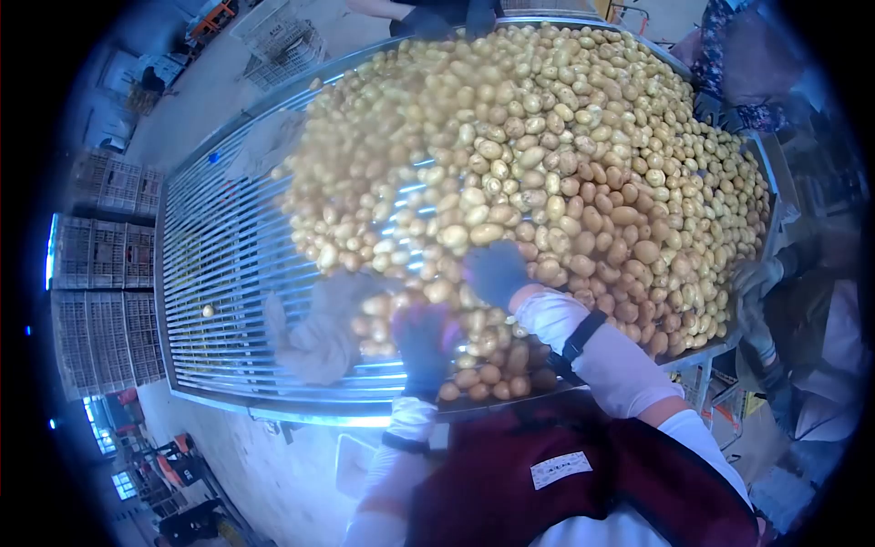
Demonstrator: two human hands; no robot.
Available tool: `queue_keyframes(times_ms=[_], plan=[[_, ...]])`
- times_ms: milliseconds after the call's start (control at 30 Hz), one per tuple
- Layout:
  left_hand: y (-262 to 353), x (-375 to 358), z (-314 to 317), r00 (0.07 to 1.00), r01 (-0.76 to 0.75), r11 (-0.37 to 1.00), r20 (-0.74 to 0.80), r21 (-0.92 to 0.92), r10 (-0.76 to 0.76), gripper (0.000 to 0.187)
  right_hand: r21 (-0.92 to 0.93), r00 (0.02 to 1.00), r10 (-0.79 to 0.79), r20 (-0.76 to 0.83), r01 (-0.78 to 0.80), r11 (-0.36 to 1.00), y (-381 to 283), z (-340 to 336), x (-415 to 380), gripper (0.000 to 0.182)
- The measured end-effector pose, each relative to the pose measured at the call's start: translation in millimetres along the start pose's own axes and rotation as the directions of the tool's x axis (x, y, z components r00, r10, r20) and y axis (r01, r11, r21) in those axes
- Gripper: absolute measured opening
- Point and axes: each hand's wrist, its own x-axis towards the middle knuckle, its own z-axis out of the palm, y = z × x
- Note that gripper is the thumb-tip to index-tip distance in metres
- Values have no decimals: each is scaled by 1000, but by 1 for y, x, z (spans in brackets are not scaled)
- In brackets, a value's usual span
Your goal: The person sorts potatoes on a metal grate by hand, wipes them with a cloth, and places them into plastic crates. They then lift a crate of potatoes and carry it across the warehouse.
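Observation:
A large heap of oval, yellow-brown, potato-like produce [592, 164] covers much of a slatted metal table [228, 292]. My right hand [497, 273], in a dark grey glove, rests at the near edge of the heap with its back to me; its fingers are largely hidden. Lower and to the left, my gloved left hand [424, 342] is among some of the loose pieces. Motion smears its fingers, so their grip cannot be made out. A crumpled greyish cloth [319, 333] lies on the slats left of my left hand.
Another person's gloved hands [451, 20] are at the table's far edge, and a co-worker's gloved hand [755, 283] is at the right. Stacked crates [105, 255] stand beyond the left end. One stray piece [208, 311] and a blue bit [214, 158] lie on the slats.

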Motion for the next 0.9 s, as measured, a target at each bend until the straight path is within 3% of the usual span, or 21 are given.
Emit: queue_keyframes(times_ms=[67, 100, 167, 200, 300, 333, 400, 467, 533, 633, 733, 767, 833, 900], plan=[[3, 23, -17, 998, 28, 974, -41, -223, -38, 49, -20, 965, 98, 245, -96, 995, -6, -8, 10, 23], [1, 33, -13, 995, -33, 975, -104, -221, 10, 47, -39, 921, 142, 362, -137, 990, -8, -13, 14, 26], [-3, 55, 0, 969, -150, 968, -226, -202, 103, 44, 119, 943, 205, 261, -242, 963, -7, -29, -3, 30], [-3, 63, 4, 981, -115, 946, -186, -302, 60, 43, 203, 945, 243, 219, -287, 936, -5, -37, -14, 33], [-1, 82, 28, 997, 30, 819, -37, -573, -63, 42, 199, 923, 274, 269, -332, 922, 23, -52, -48, 35], [-10, 87, 61, 994, 97, 760, 17, -642, -113, 43, 249, 959, 215, 186, -257, 934, 27, -56, -63, 32], [-5, 92, 68, 994, 101, 823, 24, -558, -105, 44, 179, 968, 209, 138, -232, 956, 31, -52, -83, 30], [10, 94, 32, 998, -26, 979, -54, -200, 15, 44, 158, 968, 227, 105, -241, 958, 40, -45, -94, 29], [4, 90, 39, 979, 58, 788, -119, -613, -164, 42, 183, 959, 271, 81, -282, 942, 54, -41, -97, 29], [-10, 69, -11, 947, 96, 240, 15, -966, -320, 45, 303, 935, 342, 94, -354, 885, 56, -81, -109, 28], [-10, 31, -77, 933, 1, -347, 126, -938, -337, 30, 296, 976, 167, 141, -202, 933, 73, -86, -112, 29], [-15, 20, -90, 939, -38, -503, 141, -863, -313, 25, 408, 968, 202, 152, -248, 879, 69, -91, -106, 28], [-74, -13, -57, 977, 119, -230, 156, -966, -147, 25, 611, 944, 269, 192, -330, 720, 52, -96, -91, 28], [-75, -21, -54, 955, 294, 215, 275, -931, -111, 30, 491, 997, 70, -40, -41, 870, 23, -86, -78, 28]])
